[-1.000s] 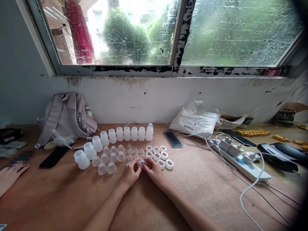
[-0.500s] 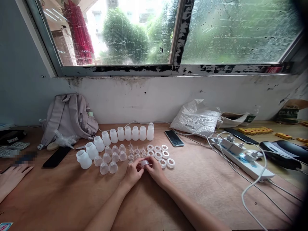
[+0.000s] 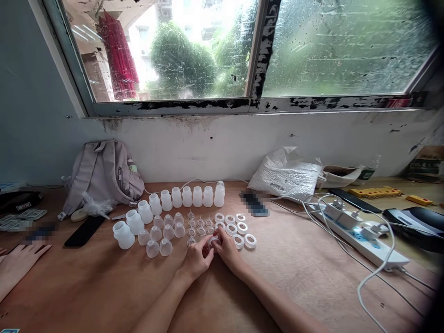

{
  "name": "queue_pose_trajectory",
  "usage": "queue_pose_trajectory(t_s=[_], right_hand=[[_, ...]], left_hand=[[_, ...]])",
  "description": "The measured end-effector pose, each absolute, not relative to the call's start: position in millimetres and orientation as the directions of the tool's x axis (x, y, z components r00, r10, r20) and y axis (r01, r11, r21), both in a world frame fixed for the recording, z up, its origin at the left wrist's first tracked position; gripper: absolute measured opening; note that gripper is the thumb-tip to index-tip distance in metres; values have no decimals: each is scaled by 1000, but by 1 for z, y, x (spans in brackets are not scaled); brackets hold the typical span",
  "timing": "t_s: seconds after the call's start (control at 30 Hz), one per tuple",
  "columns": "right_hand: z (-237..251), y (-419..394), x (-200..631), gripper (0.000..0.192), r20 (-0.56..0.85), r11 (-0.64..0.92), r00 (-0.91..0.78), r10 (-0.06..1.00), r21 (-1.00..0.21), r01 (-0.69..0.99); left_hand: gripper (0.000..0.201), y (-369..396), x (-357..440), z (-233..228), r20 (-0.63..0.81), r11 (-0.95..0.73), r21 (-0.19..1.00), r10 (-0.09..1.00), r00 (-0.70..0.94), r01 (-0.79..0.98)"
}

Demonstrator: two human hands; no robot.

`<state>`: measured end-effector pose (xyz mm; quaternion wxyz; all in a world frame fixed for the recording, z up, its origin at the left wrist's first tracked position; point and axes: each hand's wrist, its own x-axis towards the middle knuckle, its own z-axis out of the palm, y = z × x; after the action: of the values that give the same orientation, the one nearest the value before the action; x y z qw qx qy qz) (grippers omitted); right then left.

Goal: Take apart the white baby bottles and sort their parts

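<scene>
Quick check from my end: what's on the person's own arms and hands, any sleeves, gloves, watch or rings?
Both forearms are bare up to the bottom edge of the picture, with no sleeves in view. The left hand and the right hand wear no gloves. No watch, bracelet or ring shows on either, though the fingers are too small to rule out a thin ring.
</scene>
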<state>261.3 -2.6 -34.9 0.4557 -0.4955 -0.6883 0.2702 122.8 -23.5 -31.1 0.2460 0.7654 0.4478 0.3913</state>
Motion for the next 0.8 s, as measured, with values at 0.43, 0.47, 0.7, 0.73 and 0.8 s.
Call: queue_pose_trajectory(t_s=[0.43,0.47,0.7,0.73,0.8], right_hand=[[-31,-10,259,3,434,453,-160,887,-747,487],[-31,-10,259,3,432,452,-161,887,-750,483],[-32,-8,261,3,454,469,-152,878,-751,466],[-32,-8,262,4,466,481,-154,871,-744,463],[-31,-8,263,5,499,517,-171,850,-725,455]], left_hand=[[20,-17,124,-36,354,-366,730,925,139,577],[20,-18,124,-36,356,-370,729,923,142,576],[24,-24,121,-27,353,-387,796,921,164,466],[27,-24,121,-25,340,-378,825,926,164,421],[32,-24,121,-23,292,-323,890,946,143,320]])
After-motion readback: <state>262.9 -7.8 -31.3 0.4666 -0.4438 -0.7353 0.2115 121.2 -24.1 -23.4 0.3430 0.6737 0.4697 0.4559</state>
